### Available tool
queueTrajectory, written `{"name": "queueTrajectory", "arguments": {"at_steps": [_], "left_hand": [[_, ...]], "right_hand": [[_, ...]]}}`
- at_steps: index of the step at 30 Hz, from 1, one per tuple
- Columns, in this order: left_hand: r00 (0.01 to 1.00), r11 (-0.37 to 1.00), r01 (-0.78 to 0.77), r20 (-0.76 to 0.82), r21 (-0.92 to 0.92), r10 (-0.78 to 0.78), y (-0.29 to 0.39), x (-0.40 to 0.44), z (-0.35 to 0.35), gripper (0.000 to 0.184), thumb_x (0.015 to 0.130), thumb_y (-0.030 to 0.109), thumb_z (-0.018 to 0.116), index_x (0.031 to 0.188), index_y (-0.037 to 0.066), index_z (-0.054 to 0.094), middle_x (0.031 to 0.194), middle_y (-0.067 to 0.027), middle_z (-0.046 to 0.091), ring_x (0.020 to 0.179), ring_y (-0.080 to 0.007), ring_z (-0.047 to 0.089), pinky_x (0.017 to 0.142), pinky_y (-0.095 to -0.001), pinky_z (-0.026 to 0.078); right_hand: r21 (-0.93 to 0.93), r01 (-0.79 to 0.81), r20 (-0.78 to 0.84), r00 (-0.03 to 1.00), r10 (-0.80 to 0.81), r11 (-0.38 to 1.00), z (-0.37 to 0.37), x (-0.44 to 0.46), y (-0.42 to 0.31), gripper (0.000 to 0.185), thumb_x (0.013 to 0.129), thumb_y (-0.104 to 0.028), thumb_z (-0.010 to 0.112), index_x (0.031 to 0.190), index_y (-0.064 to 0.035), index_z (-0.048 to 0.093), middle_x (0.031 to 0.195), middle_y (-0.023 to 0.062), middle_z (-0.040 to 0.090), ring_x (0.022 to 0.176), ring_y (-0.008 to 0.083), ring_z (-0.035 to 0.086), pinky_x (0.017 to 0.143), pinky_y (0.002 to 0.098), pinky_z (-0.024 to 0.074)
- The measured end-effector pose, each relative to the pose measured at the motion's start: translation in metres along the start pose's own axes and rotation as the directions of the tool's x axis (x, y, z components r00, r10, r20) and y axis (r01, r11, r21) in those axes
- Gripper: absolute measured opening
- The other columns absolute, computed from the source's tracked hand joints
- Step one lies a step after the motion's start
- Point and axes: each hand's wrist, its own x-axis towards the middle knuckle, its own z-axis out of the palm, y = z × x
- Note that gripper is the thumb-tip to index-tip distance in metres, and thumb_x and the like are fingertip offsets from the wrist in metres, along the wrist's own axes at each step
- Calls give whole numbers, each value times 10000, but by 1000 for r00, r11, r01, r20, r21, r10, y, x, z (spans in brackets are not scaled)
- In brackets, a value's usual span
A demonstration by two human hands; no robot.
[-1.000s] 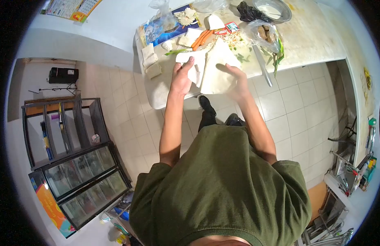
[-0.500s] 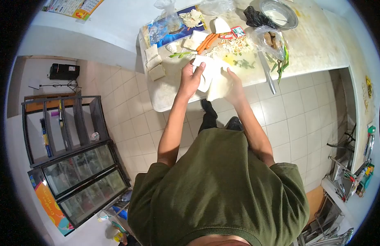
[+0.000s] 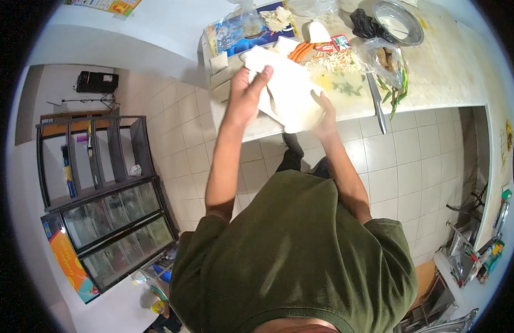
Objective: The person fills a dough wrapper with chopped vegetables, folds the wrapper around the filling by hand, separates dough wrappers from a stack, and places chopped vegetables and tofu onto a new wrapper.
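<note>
A thin white pastry sheet [image 3: 287, 83], soft and floppy, hangs between my hands above the table's front edge. My left hand [image 3: 247, 95] grips its left side, the thumb on top and the fingers underneath. At the sheet's lower right edge, my right hand [image 3: 325, 117] pinches it; that hand is slightly blurred. Just beyond lie orange carrots [image 3: 302, 51] and a heap of shredded vegetables [image 3: 340, 61]. Folded pale square parcels [image 3: 218, 62] lie left of my left hand, one partly hidden by it. Chopped green pieces [image 3: 347, 87] are scattered to the right.
A knife [image 3: 376, 102] lies with its handle over the edge of the table [image 3: 440, 83]. Farther back are a metal bowl [image 3: 418, 33] holding white liquid, a black plastic bag [image 3: 366, 25], a clear bag [image 3: 381, 55] and green onions [image 3: 400, 91]. A shelf rack [image 3: 96, 161] stands left.
The sheet, bunched and drooping before, is now spread wider and lifted farther over the table. My hands have moved apart. The whole view has shifted slightly.
</note>
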Motion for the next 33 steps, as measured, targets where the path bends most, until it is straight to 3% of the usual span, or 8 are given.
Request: {"name": "queueTrajectory", "arguments": {"at_steps": [10, 17, 22, 25, 27, 29, 32, 33], "left_hand": [[999, 977, -35, 31, -210, 43, 66, 30, -95, 402, 1019, 206, 602, 1339, -21, 514, 1270, -154, 647, 1144, -245, 659, 953, -386, 569], [920, 827, 282, -107, -486, -376, -264, -6, -246, 442, 948, 125, 691, 1335, 10, 512, 1267, -96, 628, 1102, -218, 648, 938, -377, 555], [643, 785, 399, -465, -474, -608, -315, -84, -227, 473, 921, 105, 706, 1347, 45, 508, 1233, -84, 615, 1125, -222, 613, 938, -429, 532], [453, 844, 437, -734, -311, -506, -307, -91, -218, 442, 940, 95, 658, 1339, 1, 492, 1275, -141, 595, 1194, -302, 591, 1047, -420, 487], [572, 804, 497, -820, 326, -21, -310, -84, -214, 399, 939, 84, 640, 1308, -16, 526, 1278, -162, 597, 1209, -324, 577, 1061, -433, 467], [759, 559, 387, -597, 734, 259, -307, -77, -198, 393, 920, 82, 611, 1299, -12, 563, 1279, -230, 592, 1242, -397, 522, 1090, -456, 407], [973, 264, 115, -162, 958, 164, -312, -42, -184, 494, 950, 198, 623, 1384, -6, 504, 1457, -277, 462, 1352, -451, 434, 1124, -501, 370], [976, 262, 141, -178, 955, 125, -323, -29, -184, 549, 958, 241, 616, 1422, -6, 458, 1497, -287, 400, 1388, -460, 378, 1143, -521, 331]], "right_hand": [[-71, 153, -84, 984, -159, 986, -31, -5, -46, 559, 989, -469, 564, 1387, -82, 506, 1403, 170, 565, 1259, 361, 566, 1070, 555, 438], [-127, 279, -137, 946, -295, 952, -58, -74, -89, 548, 988, -478, 556, 1346, -65, 577, 1403, 172, 583, 1281, 361, 570, 1083, 525, 456], [-194, 331, -257, 891, -373, 924, -72, -123, -99, 649, 984, -492, 536, 1445, -36, 497, 1433, 177, 557, 1316, 366, 537, 1108, 533, 438], [-233, 343, -257, 881, -397, 910, -71, -141, -98, 687, 972, -513, 531, 1449, -20, 484, 1436, 182, 551, 1315, 378, 534, 1103, 535, 444], [-236, 362, -276, 865, -419, 902, -67, -149, -98, 691, 968, -519, 530, 1442, -19, 489, 1429, 178, 557, 1307, 375, 541, 1094, 533, 453], [-240, 384, -287, 849, -443, 891, -56, -154, -96, 688, 965, -524, 531, 1433, -20, 498, 1418, 171, 567, 1294, 366, 554, 1081, 529, 466], [-240, 409, -339, 815, -471, 880, -38, -159, -92, 686, 960, -539, 534, 1418, -29, 513, 1402, 157, 580, 1271, 349, 574, 1063, 524, 482], [-246, 404, -331, 819, -468, 881, -34, -162, -91, 684, 959, -541, 535, 1415, -32, 516, 1398, 154, 584, 1265, 344, 578, 1060, 524, 485]]}}
